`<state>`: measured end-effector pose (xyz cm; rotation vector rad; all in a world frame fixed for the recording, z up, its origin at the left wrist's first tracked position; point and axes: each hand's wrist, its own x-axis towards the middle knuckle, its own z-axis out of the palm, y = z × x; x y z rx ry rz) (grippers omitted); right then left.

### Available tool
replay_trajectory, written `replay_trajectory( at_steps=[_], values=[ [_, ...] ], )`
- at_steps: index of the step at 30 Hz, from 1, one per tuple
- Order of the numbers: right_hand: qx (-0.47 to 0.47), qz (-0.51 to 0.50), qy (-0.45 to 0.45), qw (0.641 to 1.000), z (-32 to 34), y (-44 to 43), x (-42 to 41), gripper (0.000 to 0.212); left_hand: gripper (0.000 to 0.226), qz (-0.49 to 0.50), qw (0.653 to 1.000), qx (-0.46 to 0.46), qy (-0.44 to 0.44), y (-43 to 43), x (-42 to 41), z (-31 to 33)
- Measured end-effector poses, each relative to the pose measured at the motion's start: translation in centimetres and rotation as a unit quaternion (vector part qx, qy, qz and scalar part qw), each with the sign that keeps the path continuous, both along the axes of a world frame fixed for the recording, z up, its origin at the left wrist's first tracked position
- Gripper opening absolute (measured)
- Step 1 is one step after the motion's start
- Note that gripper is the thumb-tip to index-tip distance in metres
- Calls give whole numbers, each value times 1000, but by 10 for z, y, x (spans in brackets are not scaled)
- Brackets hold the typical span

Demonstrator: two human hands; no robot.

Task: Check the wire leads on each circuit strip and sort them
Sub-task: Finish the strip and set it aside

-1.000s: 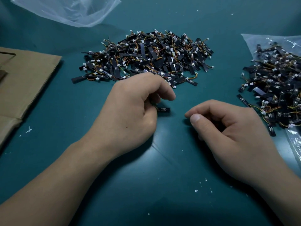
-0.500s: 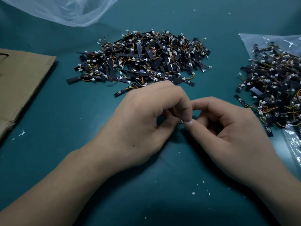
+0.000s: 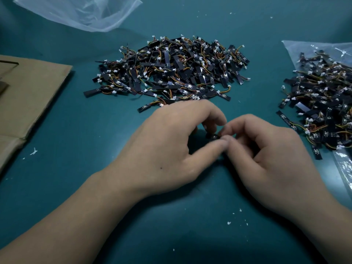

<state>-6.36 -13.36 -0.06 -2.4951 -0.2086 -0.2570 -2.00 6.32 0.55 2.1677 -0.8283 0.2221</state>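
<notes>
A big heap of black circuit strips (image 3: 171, 71) with orange and yellow wires and white plugs lies on the teal table, just beyond my hands. A second heap (image 3: 322, 100) rests on a clear plastic bag at the right edge. My left hand (image 3: 167, 147) and my right hand (image 3: 266, 155) meet at the table's middle. Their fingertips pinch one small circuit strip (image 3: 213, 135) between them. Most of that strip is hidden by the fingers, so its wires cannot be made out.
A flat piece of brown cardboard (image 3: 28, 96) lies at the left edge. A crumpled clear plastic bag (image 3: 80, 12) sits at the back left. One strip (image 3: 150, 106) lies loose just ahead of my left hand. Small white crumbs dot the teal table (image 3: 95, 149).
My left hand carried the strip rightward from in front of the heap to meet my right hand. Both hands now pinch it, and my left thumb has stretched out towards the right fingers.
</notes>
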Motion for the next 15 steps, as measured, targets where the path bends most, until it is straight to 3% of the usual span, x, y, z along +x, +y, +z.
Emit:
replay_trajectory(
  at_steps=[8, 15],
  values=[
    [97, 9, -5, 995, 0, -2, 2, 7, 7, 29, 999, -43, -8, 2, 4, 0],
    [119, 17, -1, 993, -1, -3, 2, 9, 2, 31, 999, -25, 14, 2, 3, 1]
  ],
)
